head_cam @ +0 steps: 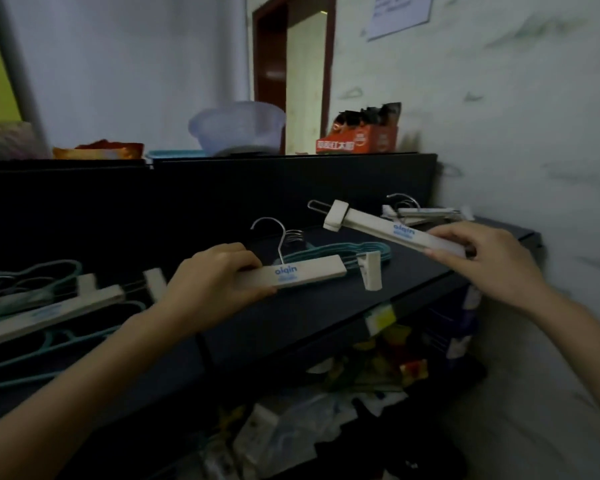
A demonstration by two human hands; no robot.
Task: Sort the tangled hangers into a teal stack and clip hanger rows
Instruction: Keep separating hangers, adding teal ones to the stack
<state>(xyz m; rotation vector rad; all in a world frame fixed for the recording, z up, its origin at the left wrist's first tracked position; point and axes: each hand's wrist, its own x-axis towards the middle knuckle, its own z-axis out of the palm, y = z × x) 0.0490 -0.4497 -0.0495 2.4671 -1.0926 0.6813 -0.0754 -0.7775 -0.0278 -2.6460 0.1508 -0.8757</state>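
My left hand (208,282) grips a cream clip hanger (305,273) with a metal hook and blue lettering, held over the dark shelf (326,313). My right hand (482,261) holds a second cream clip hanger (388,230) lifted above the shelf, its clip end pointing left. A teal stack of hangers (340,252) lies behind the left-hand hanger. More clip hangers (423,213) lie at the shelf's far right by the wall. A tangle of teal and cream hangers (45,306) sits at the left.
A black back panel (222,188) rises behind the shelf; on top stand a translucent bowl (238,129) and an orange box (357,142). The white wall (499,133) closes the right side. Bags and clutter (326,410) fill the space below.
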